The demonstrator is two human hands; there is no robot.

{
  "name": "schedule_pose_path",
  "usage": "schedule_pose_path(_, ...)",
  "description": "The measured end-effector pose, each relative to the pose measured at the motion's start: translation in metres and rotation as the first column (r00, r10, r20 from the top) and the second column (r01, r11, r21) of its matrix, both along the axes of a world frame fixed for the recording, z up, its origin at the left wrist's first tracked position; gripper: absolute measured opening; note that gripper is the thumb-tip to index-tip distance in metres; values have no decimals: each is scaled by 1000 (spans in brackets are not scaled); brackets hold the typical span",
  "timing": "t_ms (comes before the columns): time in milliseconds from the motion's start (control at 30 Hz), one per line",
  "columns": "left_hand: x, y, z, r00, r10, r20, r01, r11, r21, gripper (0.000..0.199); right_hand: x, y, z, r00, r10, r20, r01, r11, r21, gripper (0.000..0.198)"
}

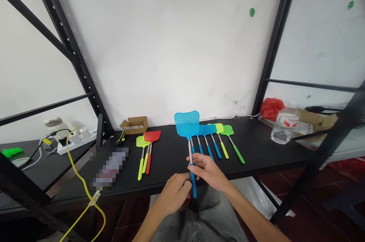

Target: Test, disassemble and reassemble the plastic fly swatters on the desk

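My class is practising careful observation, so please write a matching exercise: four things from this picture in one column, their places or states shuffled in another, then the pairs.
Column one
1. Cardboard box
2. Plastic bottle
3. Raised blue swatter
4. Red swatter

Column two
A. held in the right hand
B. near a red bag
C. beside a yellow-green swatter
D. open, near the white wall

Pairs: 1-D, 2-B, 3-A, 4-C

A small workroom, it seems — perforated black metal rack, dark worktop, white power strip.
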State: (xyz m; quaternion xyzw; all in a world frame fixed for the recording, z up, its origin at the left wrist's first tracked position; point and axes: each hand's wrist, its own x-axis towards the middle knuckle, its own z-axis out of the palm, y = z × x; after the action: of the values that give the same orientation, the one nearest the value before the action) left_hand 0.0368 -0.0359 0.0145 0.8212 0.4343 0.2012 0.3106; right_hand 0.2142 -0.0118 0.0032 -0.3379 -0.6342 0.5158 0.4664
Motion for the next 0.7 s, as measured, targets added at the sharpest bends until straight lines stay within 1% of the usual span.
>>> schedule_pose_path(67, 2, 0, 0, 1000, 16, 8, -17, 1000, 20, 33, 0, 3, -3, 999, -34, -22, 34, 999, -5, 40)
schedule_pose_path(200, 7, 1, -5, 998, 57, -30, -53, 990, 134, 34, 1, 8, -8, 996, -83, -36, 82, 996, -38, 44)
schedule_pose_path(300, 7, 5, -9, 994, 103, -24, -97, 981, 170, 37, 1, 11, -11, 998, -67, -14, 65, 995, -75, 50)
schedule_pose_path(367, 5, 9, -13, 986, 164, -15, -158, 968, 194, 41, 1, 12, -14, 999, -43, 1, 43, 995, -89, 52)
schedule_pose_path(433, 3, 12, -16, 973, 231, -24, -219, 946, 239, 43, 2, 13, -17, 999, -28, 22, 30, 995, -97, 52)
schedule_pose_path(567, 0, 19, -22, 919, 381, -103, -323, 877, 355, 41, 1, 14, -21, 997, -21, 72, 30, 993, -118, 50)
schedule_pose_path(633, 0, 22, -25, 889, 435, -142, -348, 845, 406, 41, 0, 13, -22, 994, -15, 106, 27, 993, -112, 47)
schedule_pose_path(700, 0, 24, -27, 880, 446, -166, -339, 833, 438, 43, -2, 12, -22, 988, -15, 154, 28, 997, -78, 43)
